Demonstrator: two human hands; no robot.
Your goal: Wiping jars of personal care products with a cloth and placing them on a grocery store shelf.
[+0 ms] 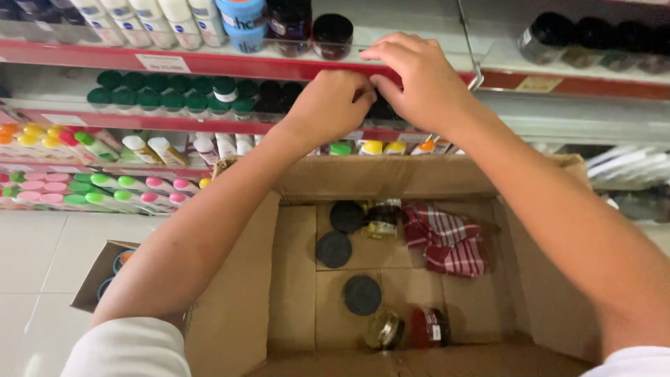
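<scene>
I have both hands up at the red shelf edge [230, 66]: left hand [328, 105] curled, right hand [419, 84] fingers pressed on it, above the open box [293, 279] of jars [384, 328].

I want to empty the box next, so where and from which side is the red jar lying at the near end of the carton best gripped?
The red jar lies on its side on the carton floor, touching a yellowish jar on its left. Likely best: come straight down from above and pinch across its round body near the middle, fingers on the near and far sides, since the left side is blocked.
</scene>
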